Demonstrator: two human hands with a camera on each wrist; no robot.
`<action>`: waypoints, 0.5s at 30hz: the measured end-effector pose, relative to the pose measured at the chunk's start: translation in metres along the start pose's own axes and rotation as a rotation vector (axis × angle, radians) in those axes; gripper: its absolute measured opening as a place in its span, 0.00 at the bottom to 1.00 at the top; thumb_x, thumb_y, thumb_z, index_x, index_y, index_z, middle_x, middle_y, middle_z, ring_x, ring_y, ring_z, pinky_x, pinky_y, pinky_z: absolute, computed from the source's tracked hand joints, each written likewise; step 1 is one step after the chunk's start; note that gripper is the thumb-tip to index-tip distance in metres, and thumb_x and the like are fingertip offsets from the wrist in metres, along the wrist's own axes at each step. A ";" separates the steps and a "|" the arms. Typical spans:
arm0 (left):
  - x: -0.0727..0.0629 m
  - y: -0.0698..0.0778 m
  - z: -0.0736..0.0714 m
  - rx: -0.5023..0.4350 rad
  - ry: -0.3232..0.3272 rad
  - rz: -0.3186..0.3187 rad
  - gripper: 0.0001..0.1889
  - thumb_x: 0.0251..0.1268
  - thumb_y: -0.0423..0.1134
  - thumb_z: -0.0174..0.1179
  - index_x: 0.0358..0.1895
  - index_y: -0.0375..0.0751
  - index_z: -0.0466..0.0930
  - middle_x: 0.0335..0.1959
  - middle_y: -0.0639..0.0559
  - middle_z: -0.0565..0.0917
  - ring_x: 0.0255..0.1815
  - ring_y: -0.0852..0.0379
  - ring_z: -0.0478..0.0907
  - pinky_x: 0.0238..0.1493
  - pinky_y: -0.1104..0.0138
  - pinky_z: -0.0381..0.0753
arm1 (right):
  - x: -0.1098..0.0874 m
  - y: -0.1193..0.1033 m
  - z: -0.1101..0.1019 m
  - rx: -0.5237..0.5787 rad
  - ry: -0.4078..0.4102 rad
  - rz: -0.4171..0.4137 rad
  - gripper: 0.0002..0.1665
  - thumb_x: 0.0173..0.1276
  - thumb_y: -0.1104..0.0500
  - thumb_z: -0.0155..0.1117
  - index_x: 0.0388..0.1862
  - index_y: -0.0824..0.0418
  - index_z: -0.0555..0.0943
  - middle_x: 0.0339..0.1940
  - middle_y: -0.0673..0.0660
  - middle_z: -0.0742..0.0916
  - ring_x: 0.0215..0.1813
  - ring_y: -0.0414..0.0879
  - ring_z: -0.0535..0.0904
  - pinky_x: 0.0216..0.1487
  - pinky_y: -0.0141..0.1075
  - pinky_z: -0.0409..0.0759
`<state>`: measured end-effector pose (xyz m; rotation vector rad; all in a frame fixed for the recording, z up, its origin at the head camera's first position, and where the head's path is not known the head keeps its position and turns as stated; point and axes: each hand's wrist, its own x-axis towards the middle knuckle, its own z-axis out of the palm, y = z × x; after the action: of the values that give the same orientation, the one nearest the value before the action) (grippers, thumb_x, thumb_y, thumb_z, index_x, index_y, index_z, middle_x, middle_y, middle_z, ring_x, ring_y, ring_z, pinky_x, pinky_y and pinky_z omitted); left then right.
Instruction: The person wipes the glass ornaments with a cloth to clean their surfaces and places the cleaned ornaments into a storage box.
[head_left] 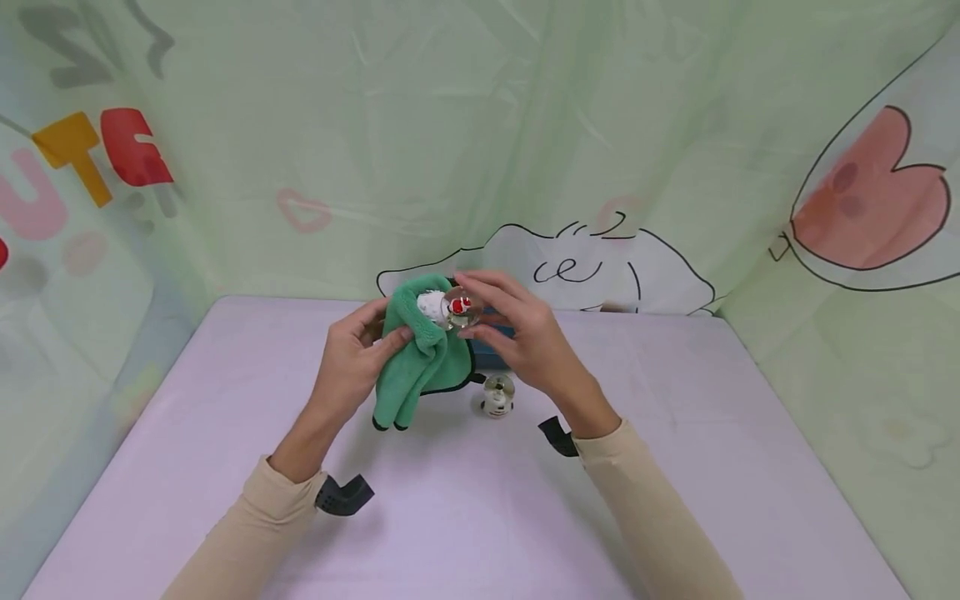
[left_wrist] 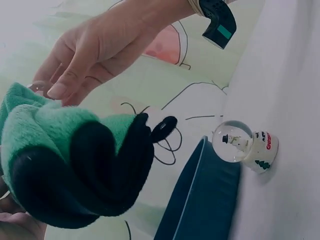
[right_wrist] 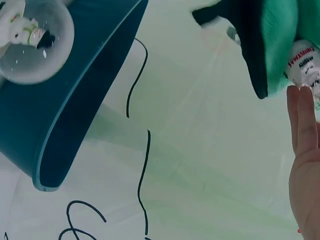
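My left hand (head_left: 352,354) grips a fluffy green cloth (head_left: 408,375) with black trim, its thumb on top. The cloth wraps partly around the white base of a snow globe (head_left: 460,307) with a red and white figure inside the glass. My right hand (head_left: 525,329) holds that globe by its clear ball, between thumb and fingers. In the right wrist view, the base of this snow globe (right_wrist: 302,62) shows printed lettering beside the cloth (right_wrist: 280,50). Most of my left hand's fingers are hidden behind the cloth.
A second snow globe (head_left: 497,397), with a snowman inside, stands upright on the pale table (head_left: 465,508). Behind it is a dark blue bin (left_wrist: 205,195), partly hidden by my right hand in the head view. Printed pale green curtains (head_left: 450,125) surround the table.
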<state>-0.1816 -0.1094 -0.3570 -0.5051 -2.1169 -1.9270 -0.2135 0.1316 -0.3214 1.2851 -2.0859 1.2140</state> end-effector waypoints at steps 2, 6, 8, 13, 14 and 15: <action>0.000 0.000 -0.001 -0.007 -0.009 -0.005 0.24 0.69 0.30 0.65 0.67 0.33 0.76 0.61 0.41 0.81 0.59 0.49 0.80 0.53 0.70 0.84 | 0.001 0.001 -0.001 0.015 -0.004 -0.024 0.40 0.56 0.74 0.75 0.70 0.67 0.74 0.64 0.60 0.80 0.58 0.50 0.82 0.54 0.36 0.85; 0.000 0.000 -0.002 -0.013 -0.050 0.005 0.23 0.70 0.31 0.64 0.67 0.34 0.76 0.59 0.41 0.82 0.57 0.53 0.81 0.53 0.70 0.83 | 0.001 0.003 -0.002 0.052 0.016 -0.075 0.40 0.52 0.75 0.78 0.67 0.67 0.77 0.60 0.61 0.82 0.62 0.51 0.80 0.59 0.39 0.83; 0.000 0.001 -0.002 -0.004 -0.070 0.015 0.23 0.70 0.30 0.64 0.66 0.33 0.76 0.57 0.41 0.82 0.55 0.54 0.81 0.53 0.70 0.83 | 0.001 0.003 -0.002 0.053 0.032 -0.081 0.39 0.50 0.74 0.79 0.64 0.66 0.79 0.57 0.60 0.83 0.60 0.50 0.81 0.60 0.39 0.83; 0.000 0.000 -0.003 0.008 -0.104 0.027 0.23 0.68 0.30 0.66 0.65 0.33 0.77 0.56 0.40 0.82 0.55 0.55 0.81 0.52 0.68 0.85 | 0.002 0.004 -0.002 0.042 0.076 -0.061 0.34 0.49 0.72 0.82 0.58 0.65 0.83 0.51 0.58 0.84 0.53 0.48 0.83 0.56 0.39 0.84; 0.000 -0.001 -0.003 0.007 -0.105 0.028 0.22 0.67 0.30 0.66 0.64 0.33 0.78 0.56 0.40 0.82 0.55 0.55 0.81 0.52 0.68 0.85 | 0.002 0.004 -0.002 0.038 0.083 -0.053 0.34 0.50 0.72 0.82 0.58 0.65 0.83 0.50 0.58 0.84 0.52 0.47 0.83 0.56 0.38 0.85; 0.000 -0.001 -0.003 0.005 -0.105 0.031 0.22 0.67 0.29 0.66 0.64 0.33 0.78 0.56 0.40 0.83 0.55 0.55 0.82 0.52 0.67 0.85 | 0.002 0.004 -0.002 0.039 0.091 -0.045 0.33 0.50 0.72 0.82 0.58 0.65 0.83 0.50 0.58 0.84 0.51 0.47 0.83 0.55 0.38 0.85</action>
<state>-0.1822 -0.1128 -0.3578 -0.6474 -2.1631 -1.9180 -0.2181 0.1331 -0.3205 1.2623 -1.9680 1.2749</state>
